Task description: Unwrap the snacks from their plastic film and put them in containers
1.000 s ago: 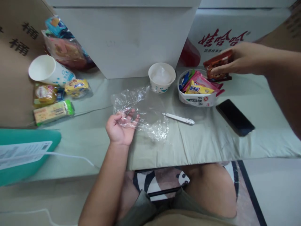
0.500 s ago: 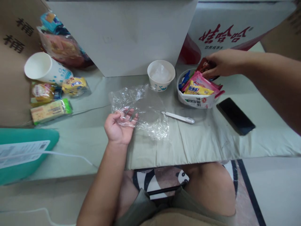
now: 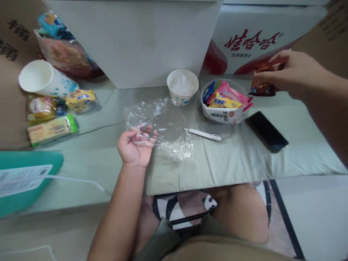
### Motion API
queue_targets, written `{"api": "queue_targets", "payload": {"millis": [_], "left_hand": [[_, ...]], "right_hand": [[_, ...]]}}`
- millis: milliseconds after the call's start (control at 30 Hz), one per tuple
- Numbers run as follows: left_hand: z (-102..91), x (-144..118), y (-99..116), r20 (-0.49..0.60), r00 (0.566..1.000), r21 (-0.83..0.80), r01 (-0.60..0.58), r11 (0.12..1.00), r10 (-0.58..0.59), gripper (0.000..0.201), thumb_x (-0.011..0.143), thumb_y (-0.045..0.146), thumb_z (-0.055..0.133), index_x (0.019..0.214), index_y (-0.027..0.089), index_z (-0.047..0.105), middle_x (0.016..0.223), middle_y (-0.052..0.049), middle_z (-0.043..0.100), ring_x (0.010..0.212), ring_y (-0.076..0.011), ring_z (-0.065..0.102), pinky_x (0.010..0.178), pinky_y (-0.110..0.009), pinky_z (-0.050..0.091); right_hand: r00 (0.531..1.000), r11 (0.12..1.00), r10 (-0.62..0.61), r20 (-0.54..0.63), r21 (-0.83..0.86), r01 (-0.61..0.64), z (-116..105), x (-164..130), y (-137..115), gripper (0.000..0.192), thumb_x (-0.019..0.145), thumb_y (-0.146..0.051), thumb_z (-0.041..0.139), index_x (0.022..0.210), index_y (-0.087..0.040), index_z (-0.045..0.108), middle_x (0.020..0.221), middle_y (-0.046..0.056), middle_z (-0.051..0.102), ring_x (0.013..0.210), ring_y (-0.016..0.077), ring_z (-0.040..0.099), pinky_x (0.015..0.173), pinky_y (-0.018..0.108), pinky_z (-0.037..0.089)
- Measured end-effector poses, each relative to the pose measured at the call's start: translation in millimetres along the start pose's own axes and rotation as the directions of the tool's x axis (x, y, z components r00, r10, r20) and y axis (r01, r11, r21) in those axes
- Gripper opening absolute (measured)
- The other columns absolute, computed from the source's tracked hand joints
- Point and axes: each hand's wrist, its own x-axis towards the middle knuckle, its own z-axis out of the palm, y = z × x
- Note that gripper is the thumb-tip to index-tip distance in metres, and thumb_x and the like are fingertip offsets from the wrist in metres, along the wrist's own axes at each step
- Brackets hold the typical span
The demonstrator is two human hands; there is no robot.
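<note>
Right hand [image 3: 292,74] raised above the far right of the surface [image 3: 244,156], grip clamped on one dark red snack packet [image 3: 262,78], thumb and fingers pinching its upper edge; packet clear of the surface, just right of the snack bowl [image 3: 221,115]. Packet judged light, thin and crinkly, foil likely slick; contents possibly crushable, so best held by the sealed edge, not squeezed across the middle.

Left hand [image 3: 134,146] resting palm up at the near edge of one clear plastic bag [image 3: 159,127], fingers curled loosely under the film, not pinching. Film judged very light, limp and slippery; best gathered at the rim.

Count: two paper cups, one upright [image 3: 182,86] with a clear liner inside, one on its side [image 3: 45,80] at far left. One white pen-like tool [image 3: 204,135]. One black phone [image 3: 266,131]. Several packets in the bowl, exact number unclear. Three wrapped snacks [image 3: 53,116] at left, one bag of snacks [image 3: 63,52] behind.
</note>
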Motion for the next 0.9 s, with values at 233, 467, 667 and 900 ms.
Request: {"api": "queue_targets", "payload": {"millis": [233, 467, 667, 900], "left_hand": [[5.9, -3, 0, -0.024, 1.000, -0.029, 0.014, 0.999, -0.015, 0.011, 0.065, 0.019, 0.057, 0.055, 0.020, 0.052, 0.065, 0.000, 0.067, 0.069, -0.0173, 0.069, 0.067, -0.034, 0.060], [6.4, -8, 3, -0.039, 0.999, -0.023, 0.008, 1.000, -0.009, 0.010, 0.065, 0.018, 0.056, 0.057, 0.021, 0.050, 0.064, -0.001, 0.067, 0.069, -0.0179, 0.070, 0.068, -0.033, 0.060], [3.9, -6, 5, -0.038, 0.999, -0.042, -0.001, 0.999, 0.000, 0.011, 0.063, 0.019, 0.057, 0.057, 0.020, 0.049, 0.064, -0.001, 0.067, 0.068, -0.0179, 0.069, 0.066, -0.034, 0.062], [-0.1, -4, 5, -0.019, 1.000, -0.048, -0.004, 0.999, 0.003, 0.009, 0.059, 0.018, 0.059, 0.054, 0.019, 0.052, 0.064, -0.001, 0.065, 0.068, -0.0183, 0.069, 0.060, -0.034, 0.062]], "right_hand": [[0.968, 0.942, 0.251, -0.017, 0.233, -0.241, 16, -38, 28, 0.017, 0.086, -0.017, 0.066, 0.102, -0.023, 0.069, 0.091, 0.006, 0.065, 0.065, 0.0132, 0.056, 0.056, 0.033, 0.047], [0.964, 0.720, 0.235, 0.127, 0.643, -0.260, 44, -50, 52, 0.066, 0.064, -0.007, 0.062, 0.123, -0.035, 0.050, 0.101, 0.000, 0.061, 0.064, 0.0123, 0.058, 0.057, 0.032, 0.058], [0.994, 0.867, 0.020, 0.105, 0.493, -0.070, 35, -66, 62, 0.075, 0.056, -0.012, 0.079, 0.118, -0.030, 0.042, 0.102, 0.002, 0.062, 0.075, 0.0161, 0.063, 0.060, 0.030, 0.055], [0.994, 0.912, -0.090, 0.053, 0.406, 0.061, 50, -57, 78, 0.062, 0.066, -0.036, 0.079, 0.106, -0.029, 0.032, 0.115, 0.009, 0.061, 0.074, 0.0178, 0.067, 0.056, 0.030, 0.051]]}}
